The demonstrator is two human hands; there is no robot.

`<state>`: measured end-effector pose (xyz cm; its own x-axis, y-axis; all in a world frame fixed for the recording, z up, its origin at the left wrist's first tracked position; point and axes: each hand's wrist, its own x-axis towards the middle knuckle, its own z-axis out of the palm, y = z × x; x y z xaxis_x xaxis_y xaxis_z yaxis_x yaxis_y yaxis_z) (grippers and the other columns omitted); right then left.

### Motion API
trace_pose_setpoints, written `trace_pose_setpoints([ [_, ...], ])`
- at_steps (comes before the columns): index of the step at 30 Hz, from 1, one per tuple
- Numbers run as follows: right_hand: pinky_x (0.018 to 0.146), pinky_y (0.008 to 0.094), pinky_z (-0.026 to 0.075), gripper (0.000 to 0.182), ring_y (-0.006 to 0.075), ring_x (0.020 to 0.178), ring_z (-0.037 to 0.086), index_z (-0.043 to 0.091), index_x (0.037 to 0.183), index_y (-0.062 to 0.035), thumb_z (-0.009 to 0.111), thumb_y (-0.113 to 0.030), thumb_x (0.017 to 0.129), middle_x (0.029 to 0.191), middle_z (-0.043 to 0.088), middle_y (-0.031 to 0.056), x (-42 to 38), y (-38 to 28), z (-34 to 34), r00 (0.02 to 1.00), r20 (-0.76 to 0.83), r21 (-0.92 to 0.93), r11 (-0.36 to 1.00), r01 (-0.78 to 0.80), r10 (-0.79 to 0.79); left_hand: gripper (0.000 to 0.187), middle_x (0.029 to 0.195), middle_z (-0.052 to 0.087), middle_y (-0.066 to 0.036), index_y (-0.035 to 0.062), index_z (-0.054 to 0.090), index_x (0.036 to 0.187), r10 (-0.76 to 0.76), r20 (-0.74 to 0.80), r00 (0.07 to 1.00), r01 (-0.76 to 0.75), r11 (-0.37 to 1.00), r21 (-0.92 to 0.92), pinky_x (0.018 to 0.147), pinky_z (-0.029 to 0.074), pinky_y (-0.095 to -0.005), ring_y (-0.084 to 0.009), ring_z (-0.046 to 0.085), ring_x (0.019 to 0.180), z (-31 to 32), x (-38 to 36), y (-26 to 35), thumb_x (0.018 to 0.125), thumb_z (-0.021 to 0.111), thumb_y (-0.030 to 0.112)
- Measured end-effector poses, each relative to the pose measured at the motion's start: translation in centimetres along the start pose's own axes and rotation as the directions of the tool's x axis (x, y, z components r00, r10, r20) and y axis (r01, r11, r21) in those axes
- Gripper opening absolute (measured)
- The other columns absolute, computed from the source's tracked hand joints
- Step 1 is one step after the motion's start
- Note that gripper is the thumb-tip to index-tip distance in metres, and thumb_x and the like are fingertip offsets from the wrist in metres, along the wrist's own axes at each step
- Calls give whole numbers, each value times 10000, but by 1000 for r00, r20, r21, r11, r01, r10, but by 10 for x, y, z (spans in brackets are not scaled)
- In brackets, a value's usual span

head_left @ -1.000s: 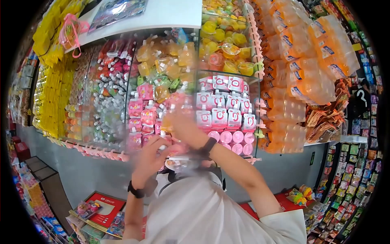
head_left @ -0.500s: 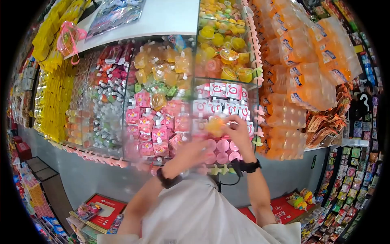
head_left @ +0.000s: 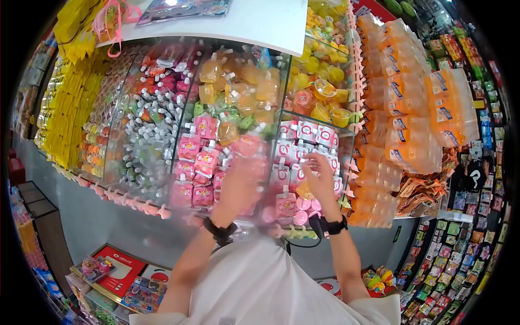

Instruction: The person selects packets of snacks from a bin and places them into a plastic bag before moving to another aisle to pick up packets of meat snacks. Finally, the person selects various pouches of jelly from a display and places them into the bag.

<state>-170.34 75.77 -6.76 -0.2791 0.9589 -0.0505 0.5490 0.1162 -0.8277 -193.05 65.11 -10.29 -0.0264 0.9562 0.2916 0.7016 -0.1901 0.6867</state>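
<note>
Where bins [head_left: 227, 103] crowd, both hands [head_left: 319, 179] among pouches [head_left: 286, 203]

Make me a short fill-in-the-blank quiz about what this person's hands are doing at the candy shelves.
1. Both hands reach into bins of spouted jelly ____.
2. The left hand is raised in front of the ____ pouches.
3. Each wrist wears a ____ band.
4. To the right of the right hand hang ____ packs.

Missing words: pouches; pink; black; orange

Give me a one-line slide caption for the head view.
Both hands, left and right, reach into a clear display bin of pink spouted jelly pouches.
</note>
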Motion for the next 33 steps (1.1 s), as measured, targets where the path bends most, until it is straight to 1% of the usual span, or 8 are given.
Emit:
trace_pose_setpoints([
  [3, 746, 291, 524, 367, 160, 873, 668, 596, 1208, -21, 694, -175, 890, 1065, 659, 82, 33, -25, 54, 933, 352, 423, 877, -228, 72, 586, 1260, 567, -205, 24, 490, 1350, -370, 76, 926, 373, 928, -21, 947, 483, -461, -403, 556, 1141, 0, 10, -26, 810, 705, 96],
  [9, 794, 331, 521, 445, 253, 930, 667, 578, 1224, -15, 718, -242, 868, 1067, 647, 166, 85, 37, 168, 871, 471, 131, 966, -224, 138, 702, 1395, 502, -261, -48, 428, 1402, -265, 51, 963, 252, 950, 186, 1096, 369, -444, -388, 505, 1252, 38, 7, -62, 768, 695, 87],
  [13, 937, 413, 458, 355, 345, 1109, 539, 610, 1178, -81, 708, -191, 856, 1011, 651, 168, 75, 38, 179, 945, 306, -1, 993, -120, 115, 711, 1420, 503, -222, -49, 436, 1401, -344, 154, 926, 331, 938, 107, 1115, 360, -419, -369, 502, 1269, 20, 5, -54, 766, 708, 120],
  [15, 867, 405, 491, 346, 349, 1020, 592, 612, 1171, -86, 709, -154, 846, 1013, 652, 146, 74, 43, 179, 958, 263, -70, 988, 135, -113, 690, 1391, 527, -204, -30, 450, 1395, -330, 123, 936, 323, 944, 72, 1090, 380, -424, -362, 518, 1240, 15, 2, -49, 777, 710, 133],
  [20, 700, 310, 521, 302, 203, 827, 645, 599, 1134, -34, 693, -88, 853, 997, 639, 72, 64, -2, 93, 968, 159, 306, 942, 141, -196, 571, 1199, 606, -167, 29, 509, 1342, -286, 184, 940, 307, 947, -94, 967, 452, -460, -362, 564, 1126, -16, -1, -25, 828, 710, 177],
  [22, 674, 250, 511, 241, 102, 859, 600, 589, 1114, -34, 654, -33, 881, 1013, 603, 28, 52, -33, 44, 981, 186, 378, 917, -130, 62, 571, 1192, 605, -166, 25, 511, 1339, -289, 169, 942, 302, 952, -55, 969, 449, -460, -358, 561, 1130, -14, -4, -23, 829, 711, 186],
  [29, 685, 232, 510, 215, 68, 871, 568, 579, 1103, -39, 595, 43, 905, 1033, 576, 19, 4, 29, -19, 940, 292, 319, 909, -267, 174, 627, 1157, 566, -172, 20, 478, 1352, -112, 144, 983, 90, 984, 153, 939, 445, -452, -354, 557, 1074, 21, 15, -35, 816, 738, 216],
  [33, 701, 268, 497, 227, 120, 913, 586, 579, 1126, -41, 579, 34, 912, 1086, 577, 60, -17, 38, -15, 886, 394, 235, 906, -352, 242, 664, 1122, 511, -177, 35, 465, 1359, -247, 276, 929, 195, 960, 201, 861, 461, -477, -379, 584, 994, 31, 22, -39, 794, 770, 204],
])
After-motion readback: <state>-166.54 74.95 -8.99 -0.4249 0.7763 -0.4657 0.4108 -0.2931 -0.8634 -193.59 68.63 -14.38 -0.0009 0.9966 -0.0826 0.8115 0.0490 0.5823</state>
